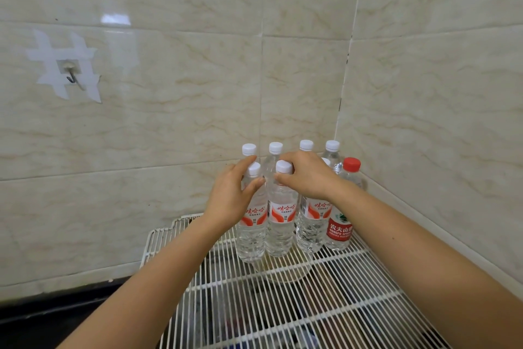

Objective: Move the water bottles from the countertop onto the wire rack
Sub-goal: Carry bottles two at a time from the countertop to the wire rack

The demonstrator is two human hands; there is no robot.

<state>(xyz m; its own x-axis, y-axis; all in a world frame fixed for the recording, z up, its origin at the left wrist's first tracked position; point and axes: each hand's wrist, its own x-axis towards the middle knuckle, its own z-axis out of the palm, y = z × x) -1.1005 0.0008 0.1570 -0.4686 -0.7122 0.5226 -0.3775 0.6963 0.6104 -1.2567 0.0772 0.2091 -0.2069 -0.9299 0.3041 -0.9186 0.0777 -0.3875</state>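
White-capped water bottles (278,221) with red-and-white labels in Chinese script stand clustered on the wire rack (325,300) in a tiled corner; a red-capped bottle (341,224) reads "NONGFU SPRING". Left hand (230,193) grips one front bottle's neck, right hand (307,174) the next.

**Glossy tile, clear plastic, coated wire**

The wall tiles (175,111) filling the upper frame are glazed, cream and marble-veined, glossy enough to mirror a window at upper left. Strips of matt white tape (53,60) hold a small dull metal hook (72,77) there. At centre, the water bottles (280,224) are clear, smooth plastic with ribbed lower bodies, glossy printed film labels and matt white plastic caps; the red-capped bottle (341,224) at right has a glossy red label. The wire rack (283,306) across the lower frame is thin metal wire with a smooth white coating. The bench (42,317) at lower left looks dark and matt.
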